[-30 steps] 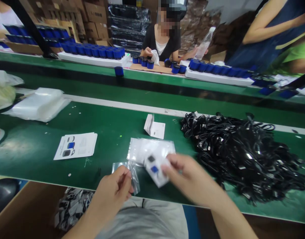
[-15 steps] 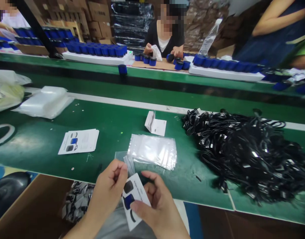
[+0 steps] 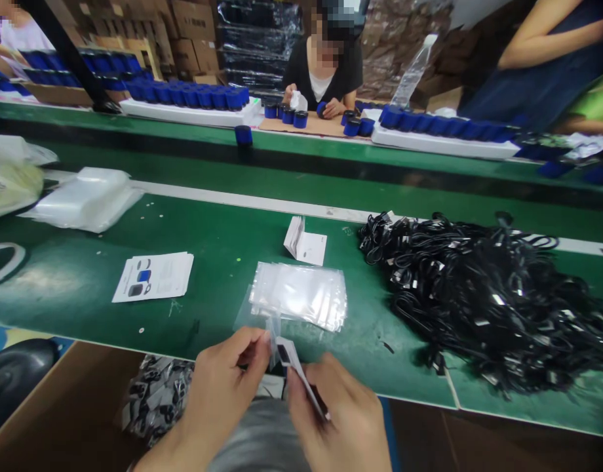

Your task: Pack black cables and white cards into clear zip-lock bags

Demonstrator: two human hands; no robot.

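Note:
Between the fingertips of my left hand [image 3: 233, 367] is the edge of a clear plastic bag [image 3: 273, 334]. My right hand [image 3: 338, 410] grips a printed leaflet [image 3: 299, 373], seen nearly edge-on, its top end close to the bag's mouth. I cannot tell whether the leaflet's tip is inside the bag. Just beyond my hands lies a fanned stack of clear zip bags [image 3: 299, 295]. Behind it a folded white leaflet [image 3: 311, 248] stands partly open. A pile of printed leaflets [image 3: 154, 276] lies to the left.
A large heap of black cables [image 3: 478, 301] covers the right of the green table [image 3: 208, 223]. Plastic packaging [image 3: 85, 200] lies at the left. Below the edge sits a bag of small parts [image 3: 156, 396]. Across the line, a person [image 3: 326, 72] handles blue-and-black round items [image 3: 198, 96].
My right hand has turned the leaflet from face-on to nearly edge-on and brought it upright at the bag. My left hand has shifted slightly right with the bag.

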